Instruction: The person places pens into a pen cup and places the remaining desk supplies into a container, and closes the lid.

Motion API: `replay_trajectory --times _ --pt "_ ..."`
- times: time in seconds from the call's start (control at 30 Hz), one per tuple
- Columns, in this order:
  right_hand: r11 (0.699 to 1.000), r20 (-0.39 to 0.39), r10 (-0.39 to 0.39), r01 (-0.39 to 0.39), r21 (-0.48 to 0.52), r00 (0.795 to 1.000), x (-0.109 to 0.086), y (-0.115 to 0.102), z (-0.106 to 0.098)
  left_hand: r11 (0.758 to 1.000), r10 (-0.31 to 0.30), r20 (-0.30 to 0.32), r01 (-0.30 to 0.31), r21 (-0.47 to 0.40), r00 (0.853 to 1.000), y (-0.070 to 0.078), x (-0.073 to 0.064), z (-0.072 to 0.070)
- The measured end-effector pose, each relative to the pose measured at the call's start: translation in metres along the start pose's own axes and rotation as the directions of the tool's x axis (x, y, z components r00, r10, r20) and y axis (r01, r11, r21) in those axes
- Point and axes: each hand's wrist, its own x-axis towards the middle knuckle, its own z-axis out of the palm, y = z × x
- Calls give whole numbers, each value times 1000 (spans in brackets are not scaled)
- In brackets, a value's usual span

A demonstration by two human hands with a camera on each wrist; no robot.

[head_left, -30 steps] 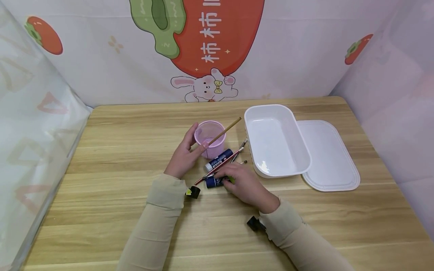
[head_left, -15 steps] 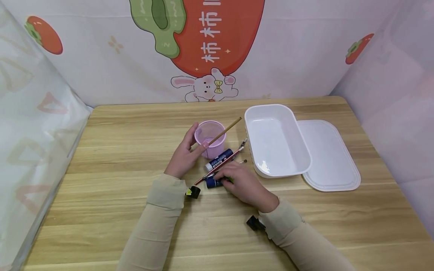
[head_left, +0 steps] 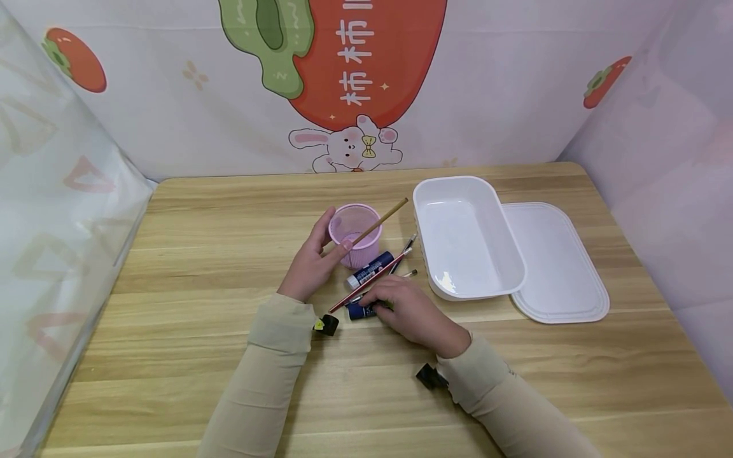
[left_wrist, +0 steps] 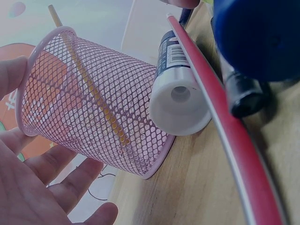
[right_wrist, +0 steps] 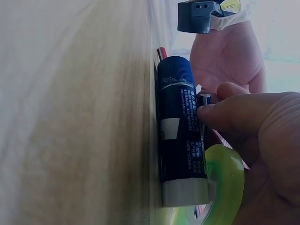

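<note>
Bare wood-grained bench point(head_left: 172, 331) runs in front of the person, and beyond it hangs a pale cloth point(head_left: 498, 89) printed with a big red fruit point(head_left: 395, 76) and a rabbit point(head_left: 346, 149); more of the cloth closes in both sides.

Nearest me on the bench I count two glue sticks, a near one point(right_wrist: 180, 124) and a farther one point(head_left: 366, 270), one green tape roll point(right_wrist: 233, 185) mostly under a hand, one red pencil point(head_left: 357, 293) slanting between the glue sticks, and at least two slim dark pens, partly covered. Past them stands one pink mesh cup point(head_left: 362, 257) with one wooden stick point(head_left: 389, 219) leaning in it. To the right are one white box point(head_left: 460, 248) and one white lid point(head_left: 564, 267), the lid partly behind the box.

The right hand point(head_left: 409, 312) reaches in low, knuckles up, its grip pinched on a dark pen point(right_wrist: 204, 100) beside the near glue stick. Farther off, the left hand point(head_left: 309, 266) wraps the cup, thumb at the rim, fingers round its side.
</note>
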Motion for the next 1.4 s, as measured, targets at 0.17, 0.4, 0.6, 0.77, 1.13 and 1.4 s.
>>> replay_trajectory --times 0.17,0.4,0.6,0.77,1.13,1.4 --pt "1000 -7 -10 10 15 1000 -1 2 0 1000 -8 2 8 0 1000 1 0 1" --pt "999 -10 -39 39 14 999 -1 5 1 1000 -7 0 7 -3 1000 1 0 1" --pt "999 -19 -32 32 22 999 -2 4 0 1000 -10 4 10 -4 1000 1 0 1" --pt "999 -30 -42 43 21 999 -2 5 0 1000 -11 3 11 0 1000 0 0 1" --pt "997 -138 -58 65 48 989 -1 4 -2 1000 -4 4 4 1 1000 0 0 0" --pt "990 -205 -15 43 135 979 -2 1 -9 1000 -3 8 3 -4 1000 0 0 0"
